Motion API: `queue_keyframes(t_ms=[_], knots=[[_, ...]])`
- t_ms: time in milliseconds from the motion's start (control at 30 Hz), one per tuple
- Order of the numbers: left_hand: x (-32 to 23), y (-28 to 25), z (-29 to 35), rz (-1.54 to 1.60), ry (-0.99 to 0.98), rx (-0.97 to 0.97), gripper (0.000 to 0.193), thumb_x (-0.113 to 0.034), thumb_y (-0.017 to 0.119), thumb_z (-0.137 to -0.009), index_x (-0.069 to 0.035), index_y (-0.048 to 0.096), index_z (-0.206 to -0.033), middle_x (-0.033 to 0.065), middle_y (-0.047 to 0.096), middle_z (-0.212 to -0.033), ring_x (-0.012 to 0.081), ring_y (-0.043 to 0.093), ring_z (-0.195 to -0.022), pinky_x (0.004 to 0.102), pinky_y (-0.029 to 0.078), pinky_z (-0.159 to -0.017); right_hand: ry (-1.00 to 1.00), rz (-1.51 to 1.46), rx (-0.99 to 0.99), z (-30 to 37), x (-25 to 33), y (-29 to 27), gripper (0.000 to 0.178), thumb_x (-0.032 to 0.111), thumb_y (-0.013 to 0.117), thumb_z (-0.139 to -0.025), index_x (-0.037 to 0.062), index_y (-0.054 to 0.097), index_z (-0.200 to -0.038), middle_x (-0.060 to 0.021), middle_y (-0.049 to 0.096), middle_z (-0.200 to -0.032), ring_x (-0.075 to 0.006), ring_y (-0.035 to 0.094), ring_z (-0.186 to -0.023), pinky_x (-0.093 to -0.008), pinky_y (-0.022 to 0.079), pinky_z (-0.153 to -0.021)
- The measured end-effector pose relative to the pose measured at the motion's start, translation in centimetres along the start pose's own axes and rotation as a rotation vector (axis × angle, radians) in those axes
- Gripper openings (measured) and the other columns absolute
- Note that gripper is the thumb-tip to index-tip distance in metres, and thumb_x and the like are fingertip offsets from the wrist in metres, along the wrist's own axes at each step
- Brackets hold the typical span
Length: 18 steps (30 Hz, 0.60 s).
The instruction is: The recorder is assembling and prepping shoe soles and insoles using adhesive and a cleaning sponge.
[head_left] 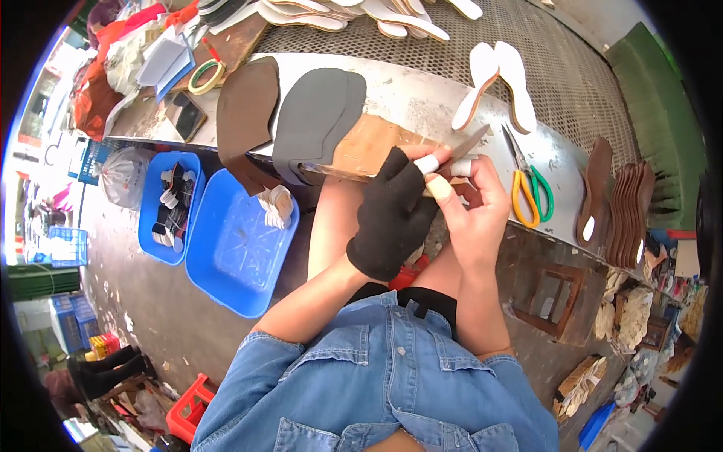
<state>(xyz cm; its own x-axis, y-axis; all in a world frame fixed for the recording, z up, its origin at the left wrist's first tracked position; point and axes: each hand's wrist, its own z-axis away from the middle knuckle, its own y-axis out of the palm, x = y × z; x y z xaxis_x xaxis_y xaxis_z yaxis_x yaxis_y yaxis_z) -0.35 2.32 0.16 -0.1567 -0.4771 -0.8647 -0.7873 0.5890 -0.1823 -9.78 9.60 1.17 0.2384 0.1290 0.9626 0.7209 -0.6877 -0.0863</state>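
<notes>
My left hand (397, 215), in a black fingerless glove, is closed in front of my lap. Just past its fingertips a knife's pointed metal blade (470, 142) slants up to the right. The knife's handle is hidden, seemingly within the left hand's grip. My bare right hand (478, 207) meets the left fingers, its thumb and forefinger pinched together; what lies between them is too small to make out. White wrapping shows on fingers of both hands. Beneath the hands, a tan board (376, 143) rests at the bench edge. Scissors (531, 188) with yellow and green handles lie to the right.
Brown sheets (247, 105) and grey sheets (312, 113) overhang the bench (407, 90). White insoles (493, 83) lie beyond, with brown insoles (627, 215) stacked at right. Blue bins (241, 241) stand at left; a tape roll (206, 77) sits at far left.
</notes>
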Motion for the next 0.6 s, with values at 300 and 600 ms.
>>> queue_keyframes(t_ms=[300, 600], knots=[[-0.1, -1.0, 0.2, 0.087, -0.038, -0.004, 0.032, 0.003, 0.058, -0.079, 0.003, 0.057, -0.111, 0.0146, 0.057, -0.105, 0.0193, 0.061, -0.086, 0.0251, 0.049, -0.071, 0.177, -0.484, 0.102, -0.5, -2.0, -1.3, 0.014, -0.001, 0.064, -0.081, -0.003, 0.061, -0.094, -0.0054, 0.063, -0.086, -0.0116, 0.061, -0.079, -0.0237, 0.05, -0.07], [0.1, -1.3, 1.1, 0.103, -0.189, -0.027, 0.028, 0.002, 0.062, -0.078, 0.001, 0.061, -0.106, 0.0069, 0.061, -0.086, 0.0113, 0.061, -0.077, 0.0226, 0.049, -0.066, 0.173, -0.433, 0.083, 0.1, -1.9, -0.8, 0.011, -0.004, 0.061, -0.081, -0.0036, 0.063, -0.092, -0.0031, 0.059, -0.09, -0.0112, 0.059, -0.079, -0.0231, 0.05, -0.067]])
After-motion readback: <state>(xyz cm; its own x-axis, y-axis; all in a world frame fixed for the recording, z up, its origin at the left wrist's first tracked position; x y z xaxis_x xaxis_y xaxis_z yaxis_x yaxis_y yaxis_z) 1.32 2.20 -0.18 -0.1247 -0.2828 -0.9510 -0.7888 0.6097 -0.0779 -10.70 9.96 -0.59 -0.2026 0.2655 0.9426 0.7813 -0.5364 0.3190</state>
